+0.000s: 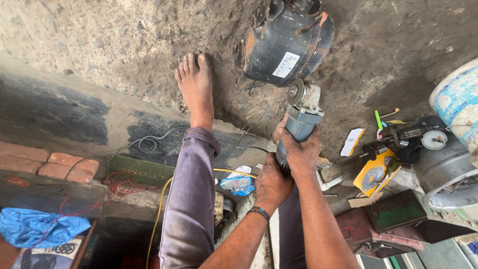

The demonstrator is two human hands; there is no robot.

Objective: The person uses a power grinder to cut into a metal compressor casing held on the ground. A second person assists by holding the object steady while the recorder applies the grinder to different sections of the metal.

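Right hand (300, 149) and left hand (271, 183) both clenched around angle grinder (298, 122), forearms extended toward black compressor (286, 42).

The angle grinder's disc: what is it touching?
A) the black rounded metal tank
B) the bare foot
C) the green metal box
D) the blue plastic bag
A: held in both hands, the angle grinder has its disc at the lower edge of the black rounded metal tank, sparks flying.

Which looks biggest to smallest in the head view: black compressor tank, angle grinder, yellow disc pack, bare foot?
1. black compressor tank
2. angle grinder and bare foot: look alike, not ranked
3. yellow disc pack
Both hands, left hand and right hand, grip the grinder and hide part of it.
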